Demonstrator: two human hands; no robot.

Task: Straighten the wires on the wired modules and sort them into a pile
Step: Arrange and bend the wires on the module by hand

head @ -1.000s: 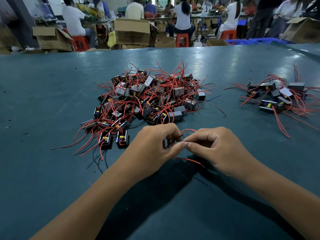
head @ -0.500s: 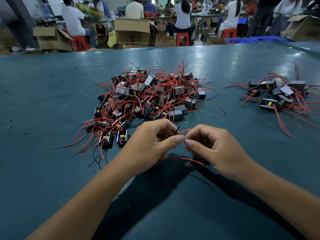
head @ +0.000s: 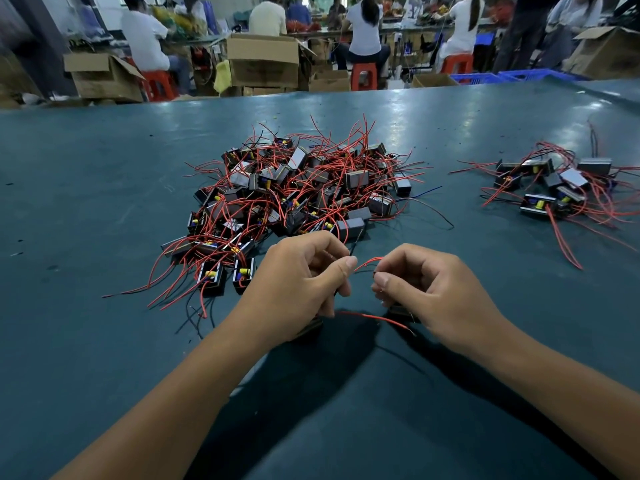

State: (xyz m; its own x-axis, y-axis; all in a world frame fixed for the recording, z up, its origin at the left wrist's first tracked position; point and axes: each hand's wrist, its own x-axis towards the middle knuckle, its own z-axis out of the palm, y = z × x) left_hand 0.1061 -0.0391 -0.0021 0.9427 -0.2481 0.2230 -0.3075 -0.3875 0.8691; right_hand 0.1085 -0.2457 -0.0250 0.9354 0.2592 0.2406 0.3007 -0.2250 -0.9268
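A big tangled heap of small black modules with red and black wires (head: 298, 195) lies in the middle of the green table (head: 86, 220). A smaller pile of modules (head: 554, 192) sits at the right. My left hand (head: 301, 285) and my right hand (head: 433, 292) are close together near the table's front, each pinching a red wire (head: 369, 261) that arcs between their fingertips. A second red wire (head: 370, 317) runs below the hands. The module itself is mostly hidden under the hands; a dark edge (head: 401, 310) shows under the right one.
Cardboard boxes (head: 263, 60) and red stools (head: 363, 76) stand beyond the table's far edge, where several people sit at benches. Blue crates (head: 485, 77) are at the back right. Loose wire ends (head: 156, 289) trail from the heap toward the left front.
My hands have drawn apart a little, exposing a short red wire arc between the fingertips that were touching before. The piles have not moved.
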